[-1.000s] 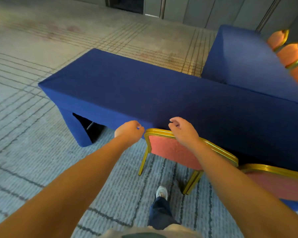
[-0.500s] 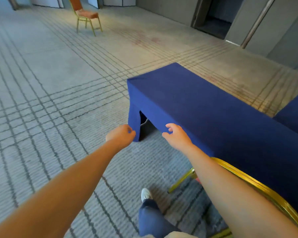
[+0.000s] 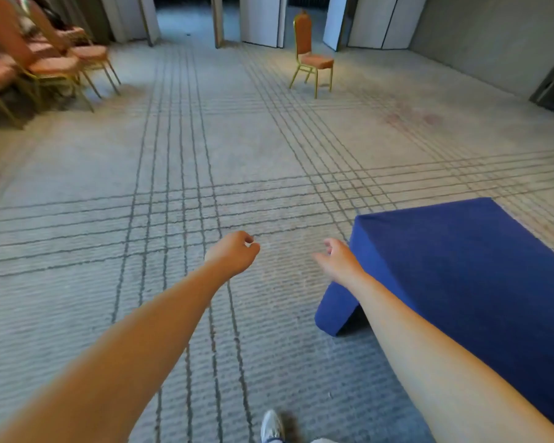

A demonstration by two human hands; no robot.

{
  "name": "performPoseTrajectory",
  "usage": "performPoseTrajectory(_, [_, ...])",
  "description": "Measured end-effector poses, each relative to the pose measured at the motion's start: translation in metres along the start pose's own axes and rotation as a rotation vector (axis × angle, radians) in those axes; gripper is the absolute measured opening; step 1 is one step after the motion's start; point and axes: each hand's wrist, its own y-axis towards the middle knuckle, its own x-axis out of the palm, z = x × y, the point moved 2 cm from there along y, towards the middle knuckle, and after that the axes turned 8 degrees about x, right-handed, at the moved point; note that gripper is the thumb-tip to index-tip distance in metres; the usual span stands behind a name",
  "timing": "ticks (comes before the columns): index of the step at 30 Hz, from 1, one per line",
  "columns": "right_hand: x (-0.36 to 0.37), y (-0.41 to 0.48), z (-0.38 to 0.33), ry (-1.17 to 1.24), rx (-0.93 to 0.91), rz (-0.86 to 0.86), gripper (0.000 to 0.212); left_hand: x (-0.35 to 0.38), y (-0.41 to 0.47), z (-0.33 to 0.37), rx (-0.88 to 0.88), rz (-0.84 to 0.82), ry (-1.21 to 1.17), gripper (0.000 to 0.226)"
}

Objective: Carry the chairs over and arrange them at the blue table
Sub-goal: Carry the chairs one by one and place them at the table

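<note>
- The single orange-cushioned chair with a gold metal frame (image 3: 312,59) stands upright on the far carpet before the white door panels. It is well apart from both hands and from the blue surface.
- More pink-orange padded chairs with gold legs (image 3: 55,68) stand packed together at the far left edge. They are blurred there, so their number is hard to tell; perhaps three or four.
- The blue cloth-covered surface (image 3: 477,266) fills the lower right, its near corner just beside the right hand.
- The left hand (image 3: 232,255) hangs over the grey lined carpet (image 3: 237,139) with the arm stretched forward. Its fingers are loosely curled, thumb near the forefinger, and it holds nothing.
- The right hand (image 3: 338,260) reaches forward at the surface's corner, back of the hand up, fingers slack and bent; it grasps nothing, and whether it touches the cloth cannot be told.
- A white shoe (image 3: 271,426) shows at the bottom edge between the forearms.
</note>
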Motion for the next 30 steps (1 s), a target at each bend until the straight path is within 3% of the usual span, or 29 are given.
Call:
performPoseTrajectory(12, [-0.024,0.217,-0.099,-0.074,-0.008,0.003,0.063,-0.052,0.201,-0.027,-0.092,0.038,-0.096,0.042])
performPoseTrajectory(30, [-0.092,0.571,-0.286,0.112,0.121,0.073,0.058,-0.17,0.631,-0.052,-0.014,-0.095,-0.066,0.042])
